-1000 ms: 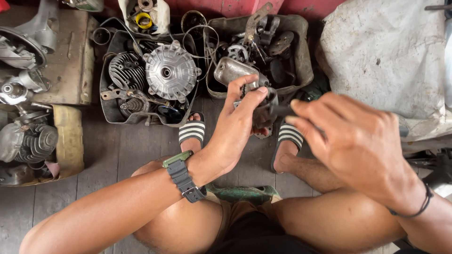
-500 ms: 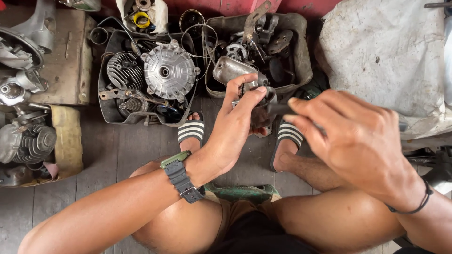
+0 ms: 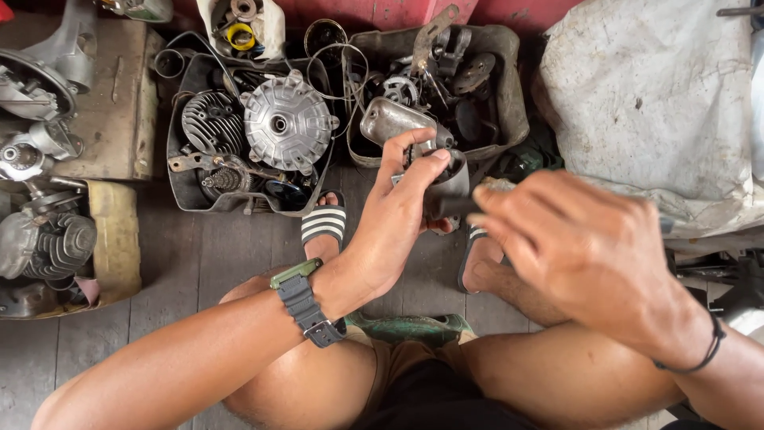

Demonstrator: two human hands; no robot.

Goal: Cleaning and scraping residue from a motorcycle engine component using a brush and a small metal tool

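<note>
Seemingly, in the head view, the person is working on a small grey metal part (image 3: 447,179), holding it above the feet in striped sandals (image 3: 325,224). The left hand (image 3: 394,227) is gripping the part with fingers closed round it, while the right hand (image 3: 577,247) is pinching a dark tool handle (image 3: 455,206) pointing into it. The step looks like loosening or fitting something; the next move calls for a steady hold and a careful turn. Behind, two dark trays (image 3: 179,159) are holding engine pieces, including a round finned hub (image 3: 285,122). A white sack (image 3: 652,95) is lying at right.
</note>
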